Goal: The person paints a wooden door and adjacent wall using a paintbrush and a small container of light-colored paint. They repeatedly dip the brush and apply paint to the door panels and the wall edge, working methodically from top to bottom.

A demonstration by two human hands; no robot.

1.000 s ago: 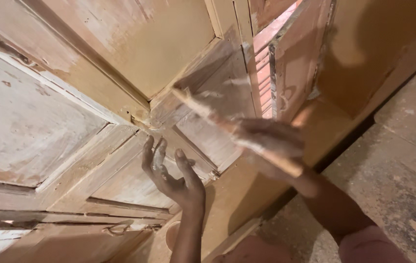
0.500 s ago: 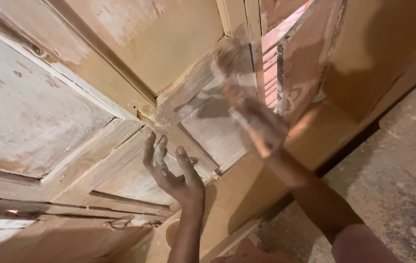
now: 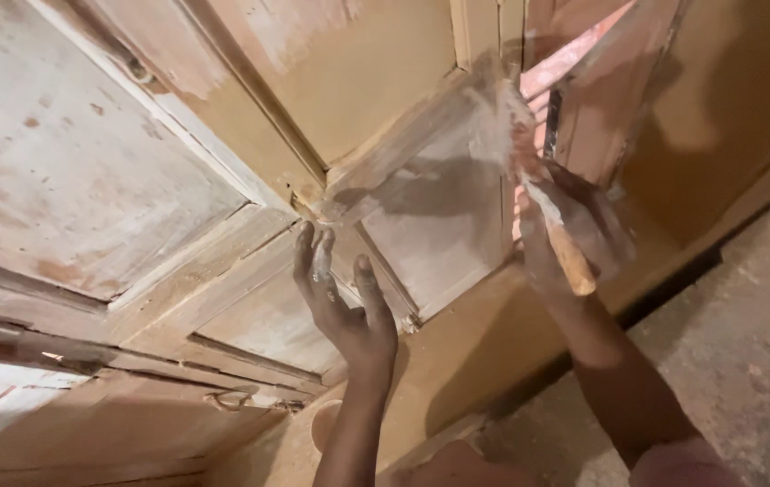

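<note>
A worn wooden panelled door (image 3: pixel 114 180) fills the view, its paint partly scraped off. My left hand (image 3: pixel 344 302) rests flat against a lower panel, fingers spread, dusted with white. My right hand (image 3: pixel 565 234) grips a brush with a wooden handle (image 3: pixel 570 252); its blurred bristles press on the upper right corner of the small pale panel (image 3: pixel 443 225). The brush head is smeared by motion.
A tan-painted frame (image 3: pixel 746 117) stands to the right of the door. A dusty concrete floor (image 3: pixel 755 361) lies at the lower right. A metal latch ring (image 3: pixel 231 397) hangs on the lower rail. Pinkish slats (image 3: pixel 565 63) show through a gap at the top.
My right hand has swept the brush from the panel's left side across to its upper right corner. My left hand has stayed on the door.
</note>
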